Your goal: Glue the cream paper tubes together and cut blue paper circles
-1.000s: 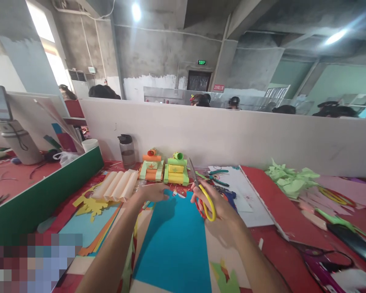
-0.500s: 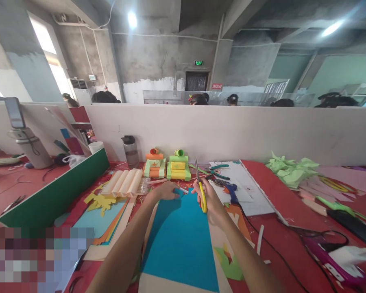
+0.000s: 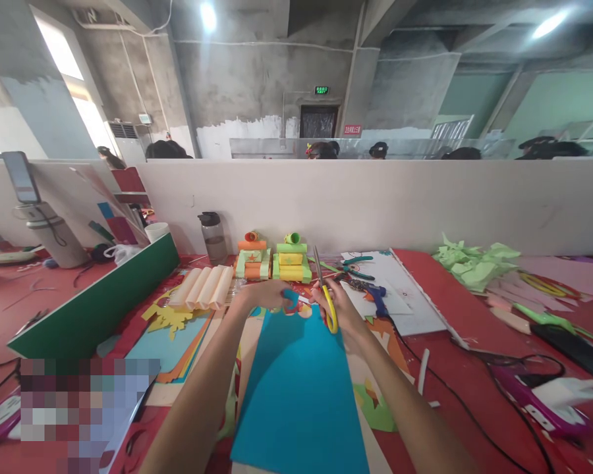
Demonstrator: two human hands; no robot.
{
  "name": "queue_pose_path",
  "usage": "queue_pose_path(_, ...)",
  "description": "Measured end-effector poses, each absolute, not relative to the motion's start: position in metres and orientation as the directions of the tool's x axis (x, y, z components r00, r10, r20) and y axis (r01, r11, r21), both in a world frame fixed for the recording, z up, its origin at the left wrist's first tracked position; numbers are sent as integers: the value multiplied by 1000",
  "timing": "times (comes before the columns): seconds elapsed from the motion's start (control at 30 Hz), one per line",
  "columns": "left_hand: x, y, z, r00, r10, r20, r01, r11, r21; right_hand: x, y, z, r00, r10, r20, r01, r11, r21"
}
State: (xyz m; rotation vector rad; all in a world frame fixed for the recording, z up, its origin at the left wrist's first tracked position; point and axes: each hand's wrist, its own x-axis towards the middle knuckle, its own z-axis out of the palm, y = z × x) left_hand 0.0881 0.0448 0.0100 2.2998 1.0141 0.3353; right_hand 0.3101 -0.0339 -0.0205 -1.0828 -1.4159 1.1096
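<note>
A large blue paper sheet (image 3: 301, 395) lies in front of me over paler paper. Just beyond its far edge, my left hand (image 3: 269, 294) has its fingers closed on a small curled blue paper piece (image 3: 290, 300). My right hand (image 3: 342, 304) is closed round scissors with yellow handles (image 3: 330, 309), their blades pointing up and away from me. Between the hands a narrow white strip (image 3: 304, 299) shows; which hand touches it, I cannot tell. Beyond the hands stand two stacked paper models, one orange and green (image 3: 253, 257), one green and yellow (image 3: 291, 258).
A hot glue gun (image 3: 378, 299) with a trailing cord and teal pliers (image 3: 358, 268) lie to the right. Coloured sheets (image 3: 172, 352), a yellow cutout (image 3: 170, 319) and cream paper rolls (image 3: 202, 288) are left. A green divider (image 3: 99, 296) and a water bottle (image 3: 212, 236) stand nearby.
The small blue piece now shows curled in my left fingers, apart from the sheet. The big sheet sits nearer to me. My right hand still holds the scissors.
</note>
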Motion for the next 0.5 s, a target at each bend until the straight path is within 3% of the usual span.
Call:
queue_pose_path(0.2,95,20,17,694,718,58,503,-541,674,302,-36,-21,-137,962,235,-32,232,-972)
queue_pose_path(0.5,96,-12,-3,656,751,70,540,-533,652,288,-42,-30,-196,964,181,-58,173,-983)
